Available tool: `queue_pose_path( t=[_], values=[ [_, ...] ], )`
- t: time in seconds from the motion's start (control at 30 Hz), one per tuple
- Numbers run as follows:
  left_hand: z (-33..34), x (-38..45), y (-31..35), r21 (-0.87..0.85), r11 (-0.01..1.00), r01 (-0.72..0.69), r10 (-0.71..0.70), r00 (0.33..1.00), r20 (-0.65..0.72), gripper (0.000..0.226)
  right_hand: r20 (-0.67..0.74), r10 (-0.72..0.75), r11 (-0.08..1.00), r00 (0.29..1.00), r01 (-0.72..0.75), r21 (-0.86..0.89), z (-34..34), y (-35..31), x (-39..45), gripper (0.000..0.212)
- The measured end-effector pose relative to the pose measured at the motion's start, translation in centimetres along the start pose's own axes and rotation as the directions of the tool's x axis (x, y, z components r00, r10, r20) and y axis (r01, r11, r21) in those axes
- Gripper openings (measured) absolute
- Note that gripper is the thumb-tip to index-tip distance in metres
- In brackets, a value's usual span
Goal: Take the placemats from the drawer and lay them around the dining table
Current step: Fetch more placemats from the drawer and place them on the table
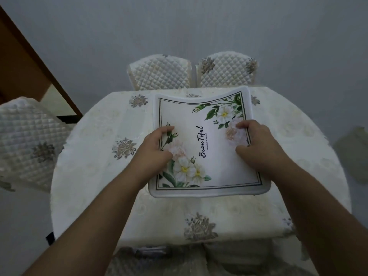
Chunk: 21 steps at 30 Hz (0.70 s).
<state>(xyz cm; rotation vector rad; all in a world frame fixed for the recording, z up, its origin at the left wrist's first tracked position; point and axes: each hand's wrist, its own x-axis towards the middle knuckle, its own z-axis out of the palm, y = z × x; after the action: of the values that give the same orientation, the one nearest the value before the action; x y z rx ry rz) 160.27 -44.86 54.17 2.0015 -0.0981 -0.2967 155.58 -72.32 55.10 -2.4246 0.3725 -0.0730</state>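
White, soft-looking placemat [207, 144] with a thin dark border line, lying on the dining table [89, 176] near its middle, a little toward the far side. Printed with white and pale pink flowers and green leaves at two opposite corners, and the word "Beau Tiful" in dark script running lengthwise down the centre. Far edge curved slightly upward; near edge with a grey shadowed margin against the cloth. Whether one mat or a stack, impossible to tell.

Left hand [155, 146] at the mat's left edge, fingers curled together over the top surface, thumb below them on the printed flowers, gripping the edge. Right hand [256, 144] at the mat's right edge, fingers curled together on the pink bloom, thumb spread apart and pressed lower on the mat, likewise clasping the edge. Both bare forearms reaching in from the bottom corners.

Table covered by a cream tablecloth [199, 212] with grey-gold flower motifs scattered over it. Two chairs with quilted white covers, the left one [159, 73] and the right one [227, 69], side by side at the far side, backs just behind the mat. A third quilted chair [25, 140] at the left. Pale grey wall beyond; brown wooden frame [29, 62] at the upper left.
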Motion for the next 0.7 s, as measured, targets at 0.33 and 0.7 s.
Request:
queue_pose_path(
  t=[0.33, 0.7],
  values=[
    [1.8, 12.3, -2.4, -0.123, 0.992, 0.006, -0.021, 0.992, -0.121, 0.070, -0.154, 0.072, 0.983, 0.985, -0.045, 0.175, 3.7, 4.6, 11.9, 0.049],
    [5.5, 21.1, -13.0, -0.274, 0.960, 0.057, -0.104, 0.981, -0.161, 0.040, -0.053, 0.140, 0.938, 0.989, -0.115, 0.327, 12.1, 11.8, 20.8, 0.040]
  ],
)
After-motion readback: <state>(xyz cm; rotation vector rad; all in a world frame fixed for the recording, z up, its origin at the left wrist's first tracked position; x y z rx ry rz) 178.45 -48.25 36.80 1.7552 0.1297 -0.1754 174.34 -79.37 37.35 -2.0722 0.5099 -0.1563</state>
